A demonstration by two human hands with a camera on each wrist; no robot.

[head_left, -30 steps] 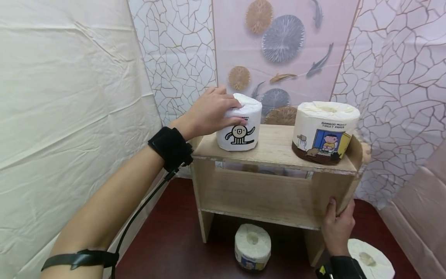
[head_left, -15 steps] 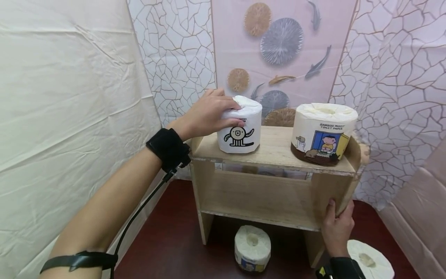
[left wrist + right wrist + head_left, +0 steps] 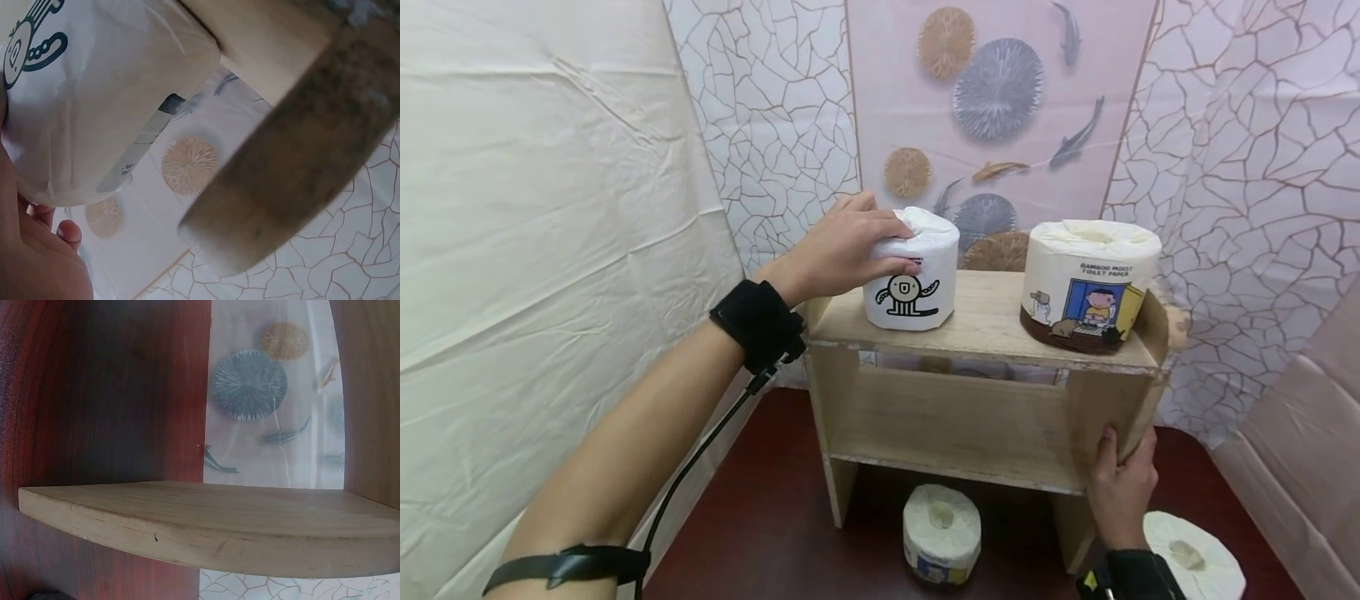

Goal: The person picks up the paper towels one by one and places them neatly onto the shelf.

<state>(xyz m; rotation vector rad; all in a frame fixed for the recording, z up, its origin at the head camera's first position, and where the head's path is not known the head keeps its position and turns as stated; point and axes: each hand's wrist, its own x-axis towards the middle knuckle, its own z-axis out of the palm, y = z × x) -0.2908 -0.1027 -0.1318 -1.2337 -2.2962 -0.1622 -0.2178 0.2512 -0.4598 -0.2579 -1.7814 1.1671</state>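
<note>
In the head view, a white-wrapped toilet roll [image 3: 938,287] with a black cartoon figure stands upright on the left of the wooden shelf's top board [image 3: 988,304]. My left hand [image 3: 846,250] grips this roll from its left and top, thumb across the front. The left wrist view shows the same roll [image 3: 112,106] close up with fingers at its edge. My right hand [image 3: 1123,487] holds the front edge of the shelf's right side panel [image 3: 1108,400], thumb on the inner face. That hand is out of sight in the right wrist view, where a panel [image 3: 206,531] crosses the picture.
Another toilet roll [image 3: 1086,287] with a colourful picture stands on the top board's right. One roll [image 3: 942,533] sits below the lower shelf board [image 3: 955,425], on the dark red table [image 3: 737,500]. A further roll [image 3: 1213,562] stands right of the right hand.
The head view has shifted slightly, so the whole scene sits a little further left. Both hands keep the same holds, and the rolls stay where they were.
</note>
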